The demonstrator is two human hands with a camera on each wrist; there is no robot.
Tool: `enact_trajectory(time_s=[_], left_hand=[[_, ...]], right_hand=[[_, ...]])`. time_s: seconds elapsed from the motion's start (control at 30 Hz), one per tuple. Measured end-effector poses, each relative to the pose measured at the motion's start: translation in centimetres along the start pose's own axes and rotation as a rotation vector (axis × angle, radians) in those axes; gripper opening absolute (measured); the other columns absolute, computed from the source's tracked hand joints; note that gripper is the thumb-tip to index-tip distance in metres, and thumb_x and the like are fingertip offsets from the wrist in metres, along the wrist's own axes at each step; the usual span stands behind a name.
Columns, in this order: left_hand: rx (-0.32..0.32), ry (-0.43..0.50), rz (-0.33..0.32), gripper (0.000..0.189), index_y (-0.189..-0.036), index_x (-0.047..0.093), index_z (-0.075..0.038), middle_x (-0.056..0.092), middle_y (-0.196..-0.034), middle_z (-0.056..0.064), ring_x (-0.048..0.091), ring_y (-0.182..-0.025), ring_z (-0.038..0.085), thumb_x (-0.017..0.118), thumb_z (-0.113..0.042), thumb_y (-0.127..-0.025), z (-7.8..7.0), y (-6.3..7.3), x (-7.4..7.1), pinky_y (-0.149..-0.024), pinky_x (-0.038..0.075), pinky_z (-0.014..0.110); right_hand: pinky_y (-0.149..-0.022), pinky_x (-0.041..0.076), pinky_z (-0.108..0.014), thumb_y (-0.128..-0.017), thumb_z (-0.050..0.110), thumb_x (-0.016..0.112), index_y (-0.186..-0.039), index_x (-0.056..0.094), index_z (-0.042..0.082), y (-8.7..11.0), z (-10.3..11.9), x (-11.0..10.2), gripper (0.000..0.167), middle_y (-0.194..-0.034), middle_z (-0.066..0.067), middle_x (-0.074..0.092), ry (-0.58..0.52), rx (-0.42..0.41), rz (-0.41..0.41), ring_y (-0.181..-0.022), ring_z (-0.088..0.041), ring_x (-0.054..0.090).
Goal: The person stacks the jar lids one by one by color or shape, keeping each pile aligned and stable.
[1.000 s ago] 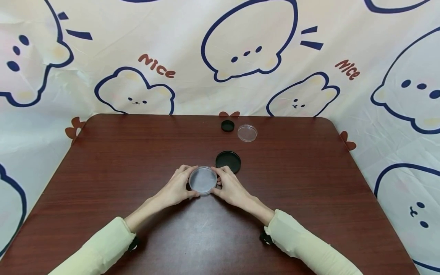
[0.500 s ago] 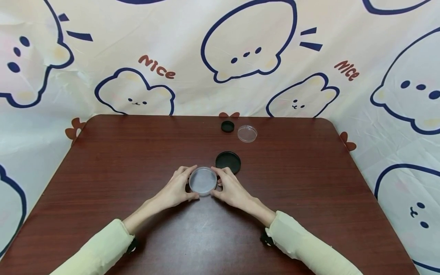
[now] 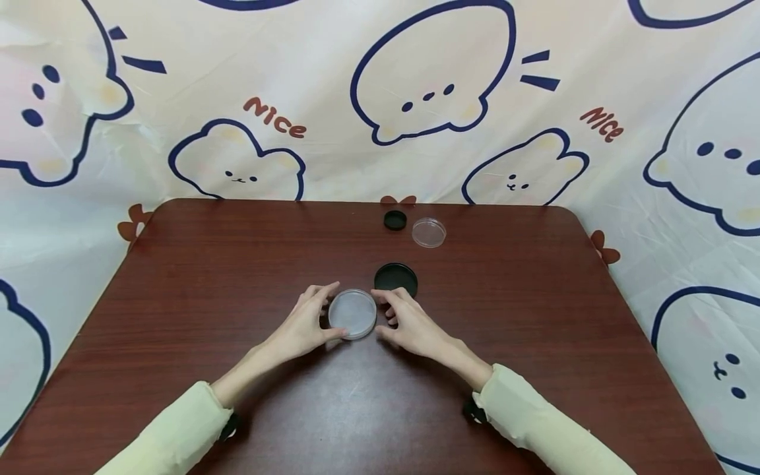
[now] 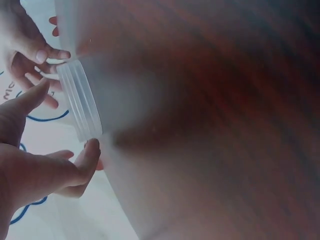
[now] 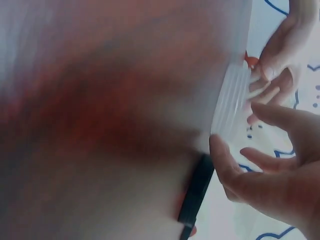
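Note:
A clear, shallow round dish, like a petri dish (image 3: 353, 314), rests on the table; its ridged side wall (image 4: 80, 101) shows in the left wrist view. My left hand (image 3: 307, 318) is at its left side, thumb and forefinger spread around the rim without pinching it. On the right, my right hand (image 3: 418, 324) is spread in the same way, a small gap showing between it and the dish in the head view. Just behind that hand lies a black round shallow dish or lid (image 3: 396, 278), its near edge partly covered by the fingers.
Near the far edge of the brown table (image 3: 196, 277) sit a small black round piece (image 3: 394, 220) and another clear round dish (image 3: 429, 233), side by side. A cartoon-printed cloth (image 3: 332, 165) hangs behind and beside the table.
Both hands were gripping the clear dish's sides; now the fingers have loosened. The right hand has moved slightly right, away from the rim, while the dish stays put.

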State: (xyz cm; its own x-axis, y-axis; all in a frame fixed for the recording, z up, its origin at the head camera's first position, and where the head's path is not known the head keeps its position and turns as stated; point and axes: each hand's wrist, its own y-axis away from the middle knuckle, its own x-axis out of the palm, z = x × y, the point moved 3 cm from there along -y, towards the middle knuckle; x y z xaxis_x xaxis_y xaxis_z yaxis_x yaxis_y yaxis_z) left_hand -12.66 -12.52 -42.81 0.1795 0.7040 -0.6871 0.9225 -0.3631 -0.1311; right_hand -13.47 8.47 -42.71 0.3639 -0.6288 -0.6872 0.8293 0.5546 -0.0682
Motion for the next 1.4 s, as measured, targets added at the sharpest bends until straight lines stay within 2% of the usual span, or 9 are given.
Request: enact_trajectory(time_s=[0.17,0.3,0.5,0.63,0.77,0.97,1.1,1.27,1.4], left_hand=[[-0.043,-0.012,-0.041,0.08,-0.142,0.041,0.003,0.044,-0.127,0.021,0.046,-0.106,0.033,0.082,-0.017,-0.077,-0.3,-0.2,0.4,-0.085,0.044,0.042],[-0.043,-0.025,-0.064,0.078,-0.142,0.043,0.002,0.042,-0.129,0.021,0.04,-0.111,0.034,0.082,-0.018,-0.078,-0.8,-0.8,0.5,-0.087,0.04,0.045],[-0.044,0.0,-0.044,0.076,-0.144,0.041,-0.001,0.04,-0.132,0.021,0.036,-0.115,0.034,0.08,-0.018,-0.081,-1.7,-2.3,0.7,-0.088,0.041,0.045],[-0.05,0.006,-0.035,0.074,-0.145,0.04,-0.004,0.04,-0.133,0.021,0.036,-0.115,0.034,0.078,-0.018,-0.083,-2.2,-3.5,0.7,-0.088,0.041,0.046],[-0.031,0.004,-0.028,0.07,-0.144,0.041,-0.004,0.041,-0.132,0.022,0.036,-0.116,0.035,0.076,-0.018,-0.085,-2.6,-4.8,1.0,-0.09,0.04,0.047],[-0.006,0.004,-0.015,0.066,-0.144,0.04,-0.004,0.04,-0.133,0.021,0.035,-0.115,0.034,0.072,-0.017,-0.088,-3.4,-6.5,1.5,-0.087,0.039,0.045],[-0.005,-0.021,0.019,0.065,-0.144,0.041,-0.005,0.04,-0.134,0.02,0.034,-0.115,0.034,0.072,-0.017,-0.089,-4.4,-7.7,2.0,-0.089,0.038,0.045],[0.028,-0.068,0.088,0.063,-0.143,0.042,-0.004,0.038,-0.135,0.022,0.033,-0.118,0.036,0.072,-0.017,-0.089,-6.1,-9.3,3.6,-0.095,0.036,0.046],[0.051,-0.078,0.136,0.063,-0.143,0.04,-0.001,0.037,-0.134,0.024,0.034,-0.117,0.037,0.069,-0.017,-0.09,-6.6,-10.7,4.5,-0.093,0.038,0.046]], right_hand=[[-0.079,0.052,-0.034,-0.088,0.003,0.07,-0.142,0.042,0.0,-0.1,-0.4,-1.1,0.061,-0.119,-0.019,0.047,0.01,0.001,0.046,-0.096,-0.026,0.059],[-0.077,0.053,-0.033,-0.089,0.004,0.068,-0.142,0.042,-0.001,-0.3,-0.8,-2.1,0.06,-0.121,-0.02,0.048,0.022,-0.012,0.022,-0.095,-0.026,0.059],[-0.077,0.052,-0.031,-0.089,0.004,0.068,-0.142,0.042,-0.002,-0.6,-2.6,-3.8,0.059,-0.122,-0.019,0.049,0.017,-0.009,-0.022,-0.095,-0.027,0.057],[-0.079,0.052,-0.035,-0.089,0.004,0.068,-0.141,0.044,-0.002,-1.0,-3.8,-5.1,0.058,-0.12,-0.019,0.049,0.029,-0.002,-0.046,-0.096,-0.027,0.058],[-0.081,0.052,-0.039,-0.089,0.004,0.068,-0.14,0.045,-0.004,-1.4,-4.8,-6.6,0.056,-0.12,-0.022,0.049,0.045,0.003,-0.074,-0.099,-0.03,0.059],[-0.085,0.05,-0.042,-0.09,0.004,0.067,-0.14,0.045,-0.003,-2.2,-6.2,-8.2,0.055,-0.125,-0.022,0.047,0.055,0.038,-0.1,-0.102,-0.032,0.058],[-0.087,0.049,-0.044,-0.091,0.004,0.065,-0.14,0.045,-0.004,-2.4,-7.2,-9.0,0.054,-0.126,-0.024,0.046,0.035,0.074,-0.11,-0.104,-0.034,0.057],[-0.088,0.048,-0.046,-0.091,0.005,0.065,-0.14,0.046,-0.004,-2.6,-8.3,-9.9,0.053,-0.124,-0.025,0.046,0.048,0.109,-0.109,-0.104,-0.035,0.057],[-0.087,0.048,-0.047,-0.091,0.005,0.065,-0.139,0.045,-0.006,-3.3,-8.9,-10.6,0.053,-0.123,-0.027,0.046,0.078,0.116,-0.113,-0.104,-0.037,0.057]])
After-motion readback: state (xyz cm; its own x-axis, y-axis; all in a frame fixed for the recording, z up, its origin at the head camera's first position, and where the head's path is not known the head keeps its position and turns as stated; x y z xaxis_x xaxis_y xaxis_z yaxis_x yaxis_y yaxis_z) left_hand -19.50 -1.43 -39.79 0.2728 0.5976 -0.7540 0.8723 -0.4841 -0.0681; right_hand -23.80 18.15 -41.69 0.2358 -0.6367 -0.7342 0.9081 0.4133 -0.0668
